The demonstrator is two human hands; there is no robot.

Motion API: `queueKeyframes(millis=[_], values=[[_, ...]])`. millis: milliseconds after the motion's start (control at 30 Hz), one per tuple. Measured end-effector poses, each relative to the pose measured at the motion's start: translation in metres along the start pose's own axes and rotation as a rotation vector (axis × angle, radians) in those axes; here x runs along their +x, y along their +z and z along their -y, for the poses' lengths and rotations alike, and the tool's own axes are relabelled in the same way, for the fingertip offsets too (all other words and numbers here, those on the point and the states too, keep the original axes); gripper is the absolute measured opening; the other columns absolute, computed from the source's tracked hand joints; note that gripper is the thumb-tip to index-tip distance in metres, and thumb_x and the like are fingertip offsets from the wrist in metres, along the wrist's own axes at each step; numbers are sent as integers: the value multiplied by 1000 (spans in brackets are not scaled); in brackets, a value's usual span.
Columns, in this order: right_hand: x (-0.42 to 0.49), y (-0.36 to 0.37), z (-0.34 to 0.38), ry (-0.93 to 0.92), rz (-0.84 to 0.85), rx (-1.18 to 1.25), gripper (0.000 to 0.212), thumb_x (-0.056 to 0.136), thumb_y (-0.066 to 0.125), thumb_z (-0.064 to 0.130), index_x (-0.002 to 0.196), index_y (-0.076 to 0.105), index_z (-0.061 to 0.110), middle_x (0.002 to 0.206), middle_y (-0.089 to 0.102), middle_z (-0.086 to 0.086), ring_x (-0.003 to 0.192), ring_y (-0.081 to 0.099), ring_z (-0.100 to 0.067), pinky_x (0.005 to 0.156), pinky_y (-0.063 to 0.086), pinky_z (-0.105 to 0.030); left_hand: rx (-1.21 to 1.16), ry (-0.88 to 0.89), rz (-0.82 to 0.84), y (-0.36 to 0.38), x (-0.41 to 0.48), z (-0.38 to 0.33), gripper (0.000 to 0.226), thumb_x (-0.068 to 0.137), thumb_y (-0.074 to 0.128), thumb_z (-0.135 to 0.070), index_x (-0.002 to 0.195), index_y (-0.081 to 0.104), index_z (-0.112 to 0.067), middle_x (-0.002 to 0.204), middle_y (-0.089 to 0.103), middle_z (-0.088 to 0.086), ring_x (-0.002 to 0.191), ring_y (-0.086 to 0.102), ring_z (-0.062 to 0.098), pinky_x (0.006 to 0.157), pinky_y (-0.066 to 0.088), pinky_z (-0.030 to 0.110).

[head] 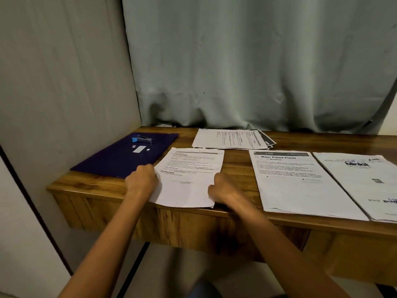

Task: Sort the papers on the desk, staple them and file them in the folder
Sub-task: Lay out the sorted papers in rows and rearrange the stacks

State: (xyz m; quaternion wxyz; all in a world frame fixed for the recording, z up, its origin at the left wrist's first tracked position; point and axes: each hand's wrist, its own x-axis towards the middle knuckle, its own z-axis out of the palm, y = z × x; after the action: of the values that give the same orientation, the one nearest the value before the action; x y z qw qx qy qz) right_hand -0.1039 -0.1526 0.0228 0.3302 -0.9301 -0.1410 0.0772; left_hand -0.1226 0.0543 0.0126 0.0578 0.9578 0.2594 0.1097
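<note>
A small stack of printed papers [189,175] lies at the desk's front edge, slightly askew. My left hand [141,181] grips its left edge and my right hand [221,188] grips its right edge. A dark purple folder [111,160] lies closed at the left, with a blue and silver stapler [142,139] on top. Further right lie a "Water Potted Plants" stack [300,186] and a "blinkit" stack [365,181]. An untidy pile of papers [232,138] sits at the back.
The wooden desk [236,160] stands against a pale green curtain [257,61] at the back and a wall on the left. A white label and small bits lie on the folder near the stapler.
</note>
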Motion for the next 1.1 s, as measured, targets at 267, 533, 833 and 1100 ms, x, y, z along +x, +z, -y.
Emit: queueKeyframes(millis=[267,533,833,1100], values=[[-2,-10,-10,-26,-54,-29,34,96,43,17,126,56,9,128,58,-6,107,57,-24,77,43,-24,33,-8,-239,-4,-12,-15,31,95,52,-21,124,53,-8,122,57,15,118,50,34,90,47,45],[-1,-79,-47,82,-274,-31,27,91,59,22,114,59,9,110,60,-8,100,57,-24,81,44,-30,-327,256,-225,-24,-33,-85,35,96,53,-27,128,55,-13,123,60,12,111,57,28,88,51,40],[-9,-138,-138,355,-422,-177,37,93,52,17,126,52,-1,130,54,-19,116,53,-35,94,45,-39,-557,463,226,-26,-65,-178,43,94,56,-22,135,48,-14,138,51,8,122,50,25,92,40,28],[-14,-142,-177,477,-404,-201,42,94,50,19,132,46,2,134,48,-19,123,44,-35,99,39,-40,-629,417,544,1,-77,-240,49,94,57,-20,138,41,-7,141,47,5,125,48,23,84,39,21]])
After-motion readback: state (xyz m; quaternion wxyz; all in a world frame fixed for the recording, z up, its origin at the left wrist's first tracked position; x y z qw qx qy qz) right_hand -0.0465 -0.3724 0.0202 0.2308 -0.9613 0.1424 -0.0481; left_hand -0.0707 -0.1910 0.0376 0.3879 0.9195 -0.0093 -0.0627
